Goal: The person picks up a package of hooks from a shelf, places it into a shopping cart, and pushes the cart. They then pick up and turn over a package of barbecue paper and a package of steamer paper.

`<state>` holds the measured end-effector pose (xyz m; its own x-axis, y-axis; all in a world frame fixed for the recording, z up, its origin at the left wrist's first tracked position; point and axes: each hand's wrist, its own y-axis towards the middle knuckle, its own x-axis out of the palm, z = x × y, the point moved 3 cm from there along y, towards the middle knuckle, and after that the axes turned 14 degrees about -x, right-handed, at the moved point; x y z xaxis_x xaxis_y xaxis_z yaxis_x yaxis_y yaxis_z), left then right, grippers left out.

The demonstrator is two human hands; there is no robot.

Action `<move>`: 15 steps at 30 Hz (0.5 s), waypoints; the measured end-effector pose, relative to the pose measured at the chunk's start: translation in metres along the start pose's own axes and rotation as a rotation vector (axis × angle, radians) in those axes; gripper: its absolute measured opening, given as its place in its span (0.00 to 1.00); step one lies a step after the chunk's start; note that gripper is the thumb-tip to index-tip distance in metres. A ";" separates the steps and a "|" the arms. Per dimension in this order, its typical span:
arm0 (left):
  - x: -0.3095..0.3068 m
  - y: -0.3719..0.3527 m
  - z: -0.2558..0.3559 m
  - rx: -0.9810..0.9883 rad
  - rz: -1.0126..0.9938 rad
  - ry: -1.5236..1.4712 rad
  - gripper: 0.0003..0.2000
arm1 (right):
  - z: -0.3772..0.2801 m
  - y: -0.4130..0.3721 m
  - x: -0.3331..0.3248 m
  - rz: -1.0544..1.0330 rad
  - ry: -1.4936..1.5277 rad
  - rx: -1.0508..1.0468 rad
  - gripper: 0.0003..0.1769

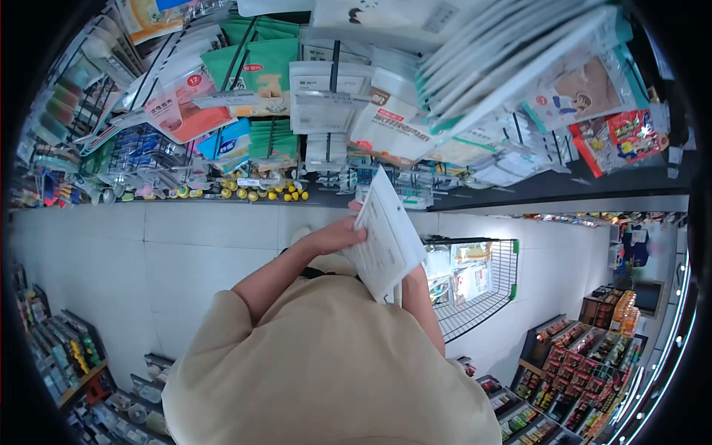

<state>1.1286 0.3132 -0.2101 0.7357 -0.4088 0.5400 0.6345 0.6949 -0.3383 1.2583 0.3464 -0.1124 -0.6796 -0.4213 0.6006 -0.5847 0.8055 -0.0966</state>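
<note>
A flat white packet (386,237) with faint print and a small hang hole is held upright and tilted in front of my torso. My left hand (340,233) is closed on its left edge, thumb on the near face and the other fingers partly behind. My right hand (414,276) is at the packet's lower right side; the packet covers its fingers, so its grip cannot be seen. Just right of it, a wire shopping cart (513,268) with green corners contains several flat plastic packets (471,271).
Ahead, a rack holds hanging goods, including green packets (267,70), pink packets (185,107) and white packets (326,93). Yellow-ended items (285,194) line its lowest level. Pale tiled floor (208,259) spreads at left. Stepped displays (578,363) stand behind me to the right.
</note>
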 end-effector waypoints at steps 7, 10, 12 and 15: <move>-0.007 0.011 0.044 0.036 0.025 0.278 0.31 | -0.008 0.022 -0.011 -0.065 -0.133 -0.144 0.29; -0.008 0.002 0.064 0.016 0.041 0.298 0.33 | -0.016 0.031 -0.004 -0.036 -0.334 -0.305 0.25; -0.002 -0.019 0.086 -0.020 0.031 0.324 0.30 | -0.022 0.036 -0.018 0.115 -0.500 -0.339 0.19; -0.019 -0.028 0.075 0.139 0.001 0.342 0.28 | -0.032 0.036 -0.022 0.248 -0.493 -0.423 0.11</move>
<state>1.0790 0.3460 -0.1530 0.7881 -0.5657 0.2427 0.6125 0.7598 -0.2180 1.2659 0.3982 -0.1037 -0.9513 -0.2631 0.1609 -0.2310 0.9535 0.1933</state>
